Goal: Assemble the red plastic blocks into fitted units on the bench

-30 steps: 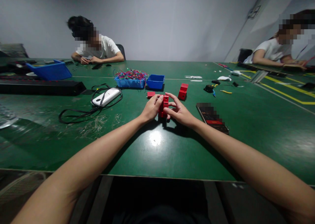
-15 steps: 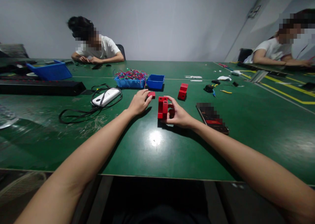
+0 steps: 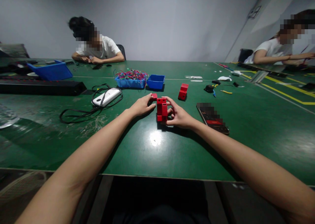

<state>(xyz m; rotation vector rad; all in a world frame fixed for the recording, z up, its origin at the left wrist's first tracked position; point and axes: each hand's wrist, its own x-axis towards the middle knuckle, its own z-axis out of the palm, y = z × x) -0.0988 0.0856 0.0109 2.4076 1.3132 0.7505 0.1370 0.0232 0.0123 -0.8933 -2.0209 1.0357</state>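
Note:
My right hand [image 3: 179, 115] grips an upright red block-shaped part [image 3: 161, 109] with holes in its top, thumb low and fingers around its right side. The part stands on or just above the green table; which one I cannot tell. To its left, my left hand [image 3: 141, 106] reaches in with thumb and fingers apart. Its fingertips are at the left edge of a small red block [image 3: 154, 96], seemingly touching it. The thumb points toward the larger part's left side. Another red stepped part [image 3: 183, 92] rests on the table beyond my right hand.
A phone [image 3: 212, 118] lies right of my right hand. Behind are a blue bin of coloured wires [image 3: 131, 82] and a smaller blue bin [image 3: 156, 82]. A white device with black cable [image 3: 107, 97] lies left. Two people sit at the far side. Pliers-like tools lie back right.
My left hand has slid right and slightly nearer, its fingers more curled. The small red block has shifted a little right with it. The larger red part has moved slightly nearer.

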